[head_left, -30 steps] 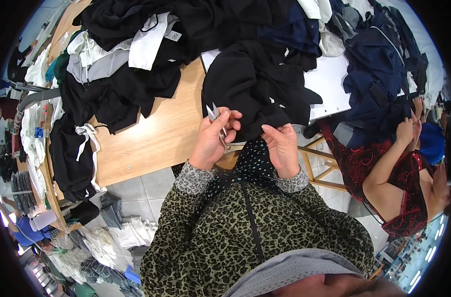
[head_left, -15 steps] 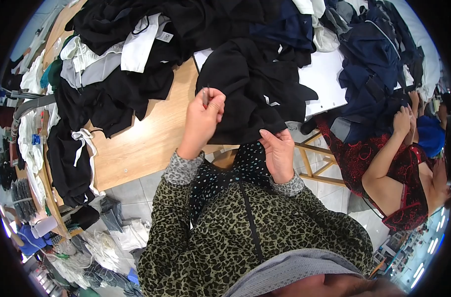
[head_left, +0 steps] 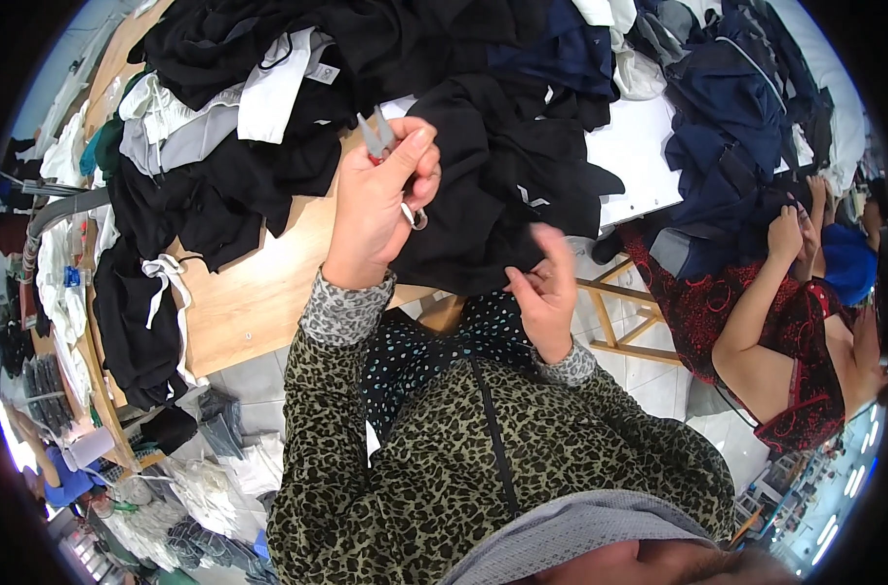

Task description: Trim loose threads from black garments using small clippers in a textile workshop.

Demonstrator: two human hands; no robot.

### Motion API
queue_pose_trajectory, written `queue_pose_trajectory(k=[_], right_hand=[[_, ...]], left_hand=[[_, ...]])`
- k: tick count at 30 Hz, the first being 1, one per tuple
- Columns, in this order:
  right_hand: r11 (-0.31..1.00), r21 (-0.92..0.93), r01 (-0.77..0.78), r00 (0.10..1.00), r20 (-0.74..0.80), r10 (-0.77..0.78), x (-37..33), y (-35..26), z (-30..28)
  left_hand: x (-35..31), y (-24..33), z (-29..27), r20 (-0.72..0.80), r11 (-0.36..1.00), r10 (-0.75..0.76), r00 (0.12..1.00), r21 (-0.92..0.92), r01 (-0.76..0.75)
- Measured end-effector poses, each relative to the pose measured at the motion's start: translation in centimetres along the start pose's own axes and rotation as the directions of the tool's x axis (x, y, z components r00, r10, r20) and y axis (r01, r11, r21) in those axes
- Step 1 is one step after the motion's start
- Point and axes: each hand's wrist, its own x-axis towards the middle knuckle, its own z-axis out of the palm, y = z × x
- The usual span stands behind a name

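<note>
My left hand (head_left: 374,210) is closed around a pair of thread snips (head_left: 377,142), raised over the left side of a black garment (head_left: 478,185). The two metal blades point up and away, with a bit of red showing at their base and a ring below the fingers. At the garment's near right edge is my right hand (head_left: 546,307), thumb and fingers apart, the upper fingertip slightly blurred. Whether it touches the cloth I cannot tell. A small white label (head_left: 532,198) shows on the black fabric.
Black clothes (head_left: 219,205) with white and grey pieces heap along the left of the wooden table (head_left: 258,312). Navy garments (head_left: 722,127) pile up at the right. A co-worker in a red patterned garment (head_left: 688,331) sits close on the right, beside a wooden stool (head_left: 624,322).
My left hand has moved up and turned, bringing the snips' blades into view. The fingers of my right hand have come off the garment's edge and spread apart.
</note>
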Motion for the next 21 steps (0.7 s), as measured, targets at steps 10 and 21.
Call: queue_pose_trajectory(k=[10, 21], right_hand=[[0.963, -0.228, -0.145, 0.937, 0.28, 0.207, 2.1, -0.5, -0.1], [0.99, -0.071, -0.124, 0.935, 0.326, 0.141, 3.6, -0.8, 0.2]], left_hand=[[1.2, 0.6, 3.1, 0.033, 0.962, 0.002, 0.999, 0.272, -0.011], [-7.1, 1.6, -2.4, 0.22, 0.454, -0.365, 0.904, 0.89, -0.033]])
